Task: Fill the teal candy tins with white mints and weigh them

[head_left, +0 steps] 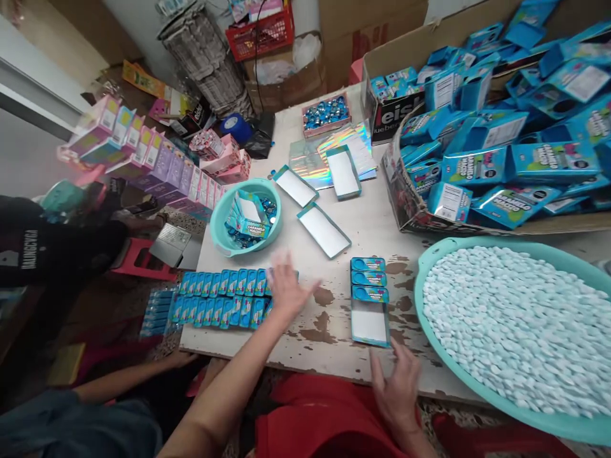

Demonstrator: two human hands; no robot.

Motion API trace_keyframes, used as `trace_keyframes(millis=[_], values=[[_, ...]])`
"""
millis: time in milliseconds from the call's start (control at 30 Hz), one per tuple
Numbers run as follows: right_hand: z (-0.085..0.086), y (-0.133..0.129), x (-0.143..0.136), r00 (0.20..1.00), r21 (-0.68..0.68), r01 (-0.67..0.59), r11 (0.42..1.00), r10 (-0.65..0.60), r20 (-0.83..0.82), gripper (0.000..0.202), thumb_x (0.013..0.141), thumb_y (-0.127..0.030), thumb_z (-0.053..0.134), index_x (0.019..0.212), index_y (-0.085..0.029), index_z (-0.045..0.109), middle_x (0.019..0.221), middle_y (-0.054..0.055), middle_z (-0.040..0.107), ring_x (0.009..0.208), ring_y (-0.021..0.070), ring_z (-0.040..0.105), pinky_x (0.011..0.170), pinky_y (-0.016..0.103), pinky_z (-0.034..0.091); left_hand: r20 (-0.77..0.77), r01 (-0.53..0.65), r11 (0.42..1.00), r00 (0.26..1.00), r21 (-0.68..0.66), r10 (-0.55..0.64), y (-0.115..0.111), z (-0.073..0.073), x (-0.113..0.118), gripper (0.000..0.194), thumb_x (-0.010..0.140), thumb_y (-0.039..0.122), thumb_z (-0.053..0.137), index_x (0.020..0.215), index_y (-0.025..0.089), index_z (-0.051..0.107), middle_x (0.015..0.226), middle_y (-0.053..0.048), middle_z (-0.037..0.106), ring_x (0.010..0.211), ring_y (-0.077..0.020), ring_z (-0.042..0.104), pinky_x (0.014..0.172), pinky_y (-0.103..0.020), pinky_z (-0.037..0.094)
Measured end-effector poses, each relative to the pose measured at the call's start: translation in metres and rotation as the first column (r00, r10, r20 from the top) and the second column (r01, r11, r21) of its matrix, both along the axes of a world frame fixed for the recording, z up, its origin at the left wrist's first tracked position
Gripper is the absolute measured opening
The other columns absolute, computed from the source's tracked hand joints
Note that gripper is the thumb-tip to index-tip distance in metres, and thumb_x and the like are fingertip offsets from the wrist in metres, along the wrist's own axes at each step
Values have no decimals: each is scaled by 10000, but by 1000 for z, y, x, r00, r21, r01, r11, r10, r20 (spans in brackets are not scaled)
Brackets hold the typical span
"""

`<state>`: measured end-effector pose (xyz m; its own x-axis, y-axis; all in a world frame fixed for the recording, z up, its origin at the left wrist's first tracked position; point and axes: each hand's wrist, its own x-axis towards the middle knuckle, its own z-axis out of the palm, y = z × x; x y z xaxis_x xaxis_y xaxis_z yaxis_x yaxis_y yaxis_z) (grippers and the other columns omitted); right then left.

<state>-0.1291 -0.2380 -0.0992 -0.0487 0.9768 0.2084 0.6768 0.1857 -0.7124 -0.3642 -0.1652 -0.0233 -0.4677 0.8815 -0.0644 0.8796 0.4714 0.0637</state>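
My left hand (289,289) is open with its fingers spread, over the right end of two rows of small blue candy boxes (217,283); it partly hides the last ones. Whether it touches them I cannot tell. My right hand (397,381) is open, fingers apart, at the table's front edge, just below a shallow open tray (370,323) with a white inside. Several blue candy boxes (368,278) lie in the far part of that tray. Beyond my left hand stands a turquoise bowl (220,238) holding blue boxes and small shiny blue pieces.
Three more white-lined trays (324,230) lie mid-table. A large turquoise basin (422,305) of pale candies stands right. Behind it, cartons (396,191) overflow with blue boxes. A pink box (327,127) of shiny blue pieces sits at the back. People (90,407) are at the left.
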Motion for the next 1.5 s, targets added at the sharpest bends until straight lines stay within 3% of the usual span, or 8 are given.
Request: trace_keyframes(millis=[133,367,700,900,1033,1100,1267,1500], values=[[7,6,-56,918,-103,-340,935,306,-253,317,898,-262,451,1209,-201,468,1065,125,553,1021,249,529,858,433,480,-19,-374,915,927,-150,375,-40,-11,-40,998,760,678,455,1442,16,150,1464,-329,140,1372,-437,89,1020,-650,180],[-27,43,-157,772,-253,-614,748,501,-391,623,785,-161,430,1386,-100,275,1369,193,394,1294,274,364,1051,497,353,-62,-284,951,959,-126,278,-37,-26,-11,846,738,533,565,1424,143,261,1440,-267,235,1332,-403,234,1015,-560,263],[-32,80,-163,791,-124,-549,826,466,-397,1023,542,-318,739,1413,-150,228,1419,161,345,1303,331,324,1076,509,290,339,-493,833,762,-250,552,22,-3,-18,863,607,536,661,1366,305,321,1272,-161,335,1186,-410,390,889,-506,400],[-36,101,-135,893,-217,-399,891,324,-313,1013,557,-407,746,1394,-159,233,1305,163,459,1183,321,463,978,495,394,582,-116,945,763,-304,281,4,3,-10,965,674,305,648,1462,184,105,1320,-181,352,1171,-312,483,972,-402,399],[-41,92,-144,938,-117,-307,945,280,-203,1137,516,-491,766,1410,-145,156,1354,188,403,1247,356,395,1025,536,321,446,281,938,880,-204,-167,-9,12,-52,928,703,114,567,1474,203,57,1488,-202,155,1341,-345,277,1023,-447,350],[-44,81,-152,960,-79,-225,971,207,-190,1204,525,-540,755,1420,-109,75,1401,228,325,1297,371,324,1032,540,311,285,543,825,825,-157,-489,0,12,-69,890,714,51,524,1470,256,101,1531,-154,37,1393,-360,95,1061,-509,270],[-54,70,-172,988,-41,-110,993,105,-110,1146,593,-496,711,1412,-78,27,1363,248,376,1267,365,376,1038,567,283,195,926,280,332,-252,-923,51,-5,-81,845,730,89,555,1453,298,171,1530,-135,115,1399,-355,47,1073,-592,139],[-55,92,-161,960,-116,-261,958,245,-131,1155,557,-385,728,1435,-100,33,1446,217,287,1335,343,300,1053,500,330,225,952,183,240,-245,-945,68,-17,-75,887,666,341,662,1443,256,244,1441,-205,236,1278,-424,275,1023,-571,222]])
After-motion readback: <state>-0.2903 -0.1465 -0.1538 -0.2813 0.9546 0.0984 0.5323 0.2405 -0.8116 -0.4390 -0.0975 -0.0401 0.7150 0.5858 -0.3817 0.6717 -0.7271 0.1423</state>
